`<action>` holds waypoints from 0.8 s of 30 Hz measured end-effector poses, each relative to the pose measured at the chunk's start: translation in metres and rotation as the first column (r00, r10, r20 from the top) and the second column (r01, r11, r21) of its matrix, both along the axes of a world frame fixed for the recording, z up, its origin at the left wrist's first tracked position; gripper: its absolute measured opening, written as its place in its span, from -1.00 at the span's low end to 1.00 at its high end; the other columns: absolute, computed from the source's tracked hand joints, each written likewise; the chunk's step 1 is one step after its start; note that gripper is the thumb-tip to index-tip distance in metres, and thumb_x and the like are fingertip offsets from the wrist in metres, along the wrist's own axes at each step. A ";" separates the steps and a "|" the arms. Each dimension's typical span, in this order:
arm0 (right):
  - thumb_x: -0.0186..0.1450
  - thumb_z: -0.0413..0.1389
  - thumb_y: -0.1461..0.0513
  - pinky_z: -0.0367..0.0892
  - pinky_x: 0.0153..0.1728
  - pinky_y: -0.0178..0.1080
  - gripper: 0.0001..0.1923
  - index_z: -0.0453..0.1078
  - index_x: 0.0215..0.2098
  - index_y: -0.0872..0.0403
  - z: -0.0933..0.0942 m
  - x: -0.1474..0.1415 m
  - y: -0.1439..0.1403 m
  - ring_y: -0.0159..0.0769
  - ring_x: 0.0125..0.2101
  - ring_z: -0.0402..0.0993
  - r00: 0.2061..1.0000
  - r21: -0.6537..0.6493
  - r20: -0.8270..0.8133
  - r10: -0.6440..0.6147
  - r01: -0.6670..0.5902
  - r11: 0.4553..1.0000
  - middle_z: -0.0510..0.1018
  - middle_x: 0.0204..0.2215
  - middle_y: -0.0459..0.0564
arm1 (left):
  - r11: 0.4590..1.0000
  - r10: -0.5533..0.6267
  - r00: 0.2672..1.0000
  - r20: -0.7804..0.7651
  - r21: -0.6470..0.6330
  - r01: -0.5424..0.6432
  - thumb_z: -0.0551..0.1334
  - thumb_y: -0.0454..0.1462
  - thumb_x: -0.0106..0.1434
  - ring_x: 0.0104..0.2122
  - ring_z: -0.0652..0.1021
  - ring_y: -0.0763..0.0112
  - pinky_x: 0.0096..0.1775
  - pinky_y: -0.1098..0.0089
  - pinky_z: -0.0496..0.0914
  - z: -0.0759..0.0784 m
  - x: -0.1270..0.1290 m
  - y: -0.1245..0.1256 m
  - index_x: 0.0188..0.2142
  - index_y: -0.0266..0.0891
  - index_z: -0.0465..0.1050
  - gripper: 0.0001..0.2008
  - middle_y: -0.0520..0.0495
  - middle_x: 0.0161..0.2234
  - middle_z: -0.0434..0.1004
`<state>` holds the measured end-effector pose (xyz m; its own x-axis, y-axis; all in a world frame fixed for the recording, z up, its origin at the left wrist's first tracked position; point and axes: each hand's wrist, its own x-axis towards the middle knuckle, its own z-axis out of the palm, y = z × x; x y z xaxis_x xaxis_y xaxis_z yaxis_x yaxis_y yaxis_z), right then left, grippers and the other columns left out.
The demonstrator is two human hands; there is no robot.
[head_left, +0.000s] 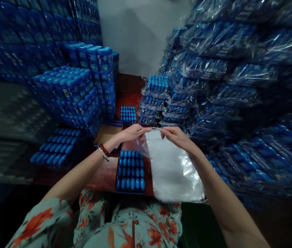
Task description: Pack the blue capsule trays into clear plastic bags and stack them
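Observation:
A stack of clear plastic bags [174, 168] lies on the right part of the red table. At its far edge my left hand [135, 132] and my right hand [174, 136] pinch the mouth of the top bag, thumbs and forefingers closed on the film. A loose flap of film hangs beneath the left fingers. Just left of the bags sits a tray of blue-capped bottles [131, 170] in tight rows, touched by neither hand. Behind my left wrist stands a shallow open cardboard box [109, 134].
Packs of blue bottles [65, 82] are piled high on the left. Plastic-wrapped packs [218, 65] rise along the right, with a smaller wrapped stack [153, 100] ahead. Another block of blue-capped bottles [128, 114] stands farther back on the red table [101, 175].

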<state>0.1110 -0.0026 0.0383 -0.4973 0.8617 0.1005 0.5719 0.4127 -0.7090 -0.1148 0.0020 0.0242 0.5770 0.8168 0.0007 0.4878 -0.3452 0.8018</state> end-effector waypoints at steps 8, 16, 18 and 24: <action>0.31 -0.11 -0.02 -0.06 -0.58 -0.35 -0.47 0.29 -0.68 0.10 0.027 -0.042 -0.006 -0.50 -0.68 0.02 0.990 0.139 0.099 0.099 -0.113 0.984 0.08 -0.76 -0.22 | 0.957 0.033 0.999 0.034 0.286 -0.041 0.09 -0.26 0.25 -0.43 0.41 0.48 -0.36 0.50 0.23 0.026 -0.019 -0.009 -0.33 -0.35 0.48 -0.77 0.04 -0.45 0.44; 0.23 0.07 0.06 -0.04 -0.55 -0.38 -0.72 0.40 -0.45 0.10 0.031 -0.045 -0.008 -0.47 -0.62 0.13 0.973 0.233 0.231 0.027 -0.083 0.969 0.30 -0.67 -0.20 | 0.923 0.066 0.991 0.117 0.371 -0.105 0.22 -0.25 0.18 -0.57 0.30 0.56 -0.49 0.54 0.14 0.024 -0.020 -0.017 -0.35 -0.28 0.33 -0.87 0.17 -0.59 0.25; 0.22 0.09 0.05 -0.04 -0.53 -0.38 -0.72 0.43 -0.41 0.11 0.032 -0.044 -0.008 -0.46 -0.61 0.16 0.955 0.231 0.294 0.026 -0.097 0.968 0.34 -0.65 -0.18 | 0.912 0.085 0.995 0.052 0.398 -0.098 0.23 -0.27 0.16 -0.58 0.28 0.55 -0.52 0.53 0.11 0.025 -0.021 -0.023 -0.28 -0.27 0.33 -0.84 0.18 -0.61 0.22; 0.28 0.03 0.11 -0.08 -0.53 -0.36 -0.76 0.48 -0.34 0.04 0.031 -0.048 -0.011 -0.35 -0.51 0.33 0.830 0.276 0.552 -0.083 -0.087 0.957 0.49 -0.56 -0.07 | 0.892 0.190 0.963 -0.191 0.442 -0.089 0.10 -0.36 0.22 -0.49 0.40 0.46 -0.43 0.49 0.19 0.029 -0.037 -0.024 -0.37 -0.30 0.46 -0.84 0.00 -0.50 0.43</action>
<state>0.0631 -0.0137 0.0692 -0.5433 0.8385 0.0421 0.8293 0.5438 -0.1288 -0.1516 -0.0223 0.0534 0.4834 0.8384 0.2518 0.7043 -0.5433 0.4568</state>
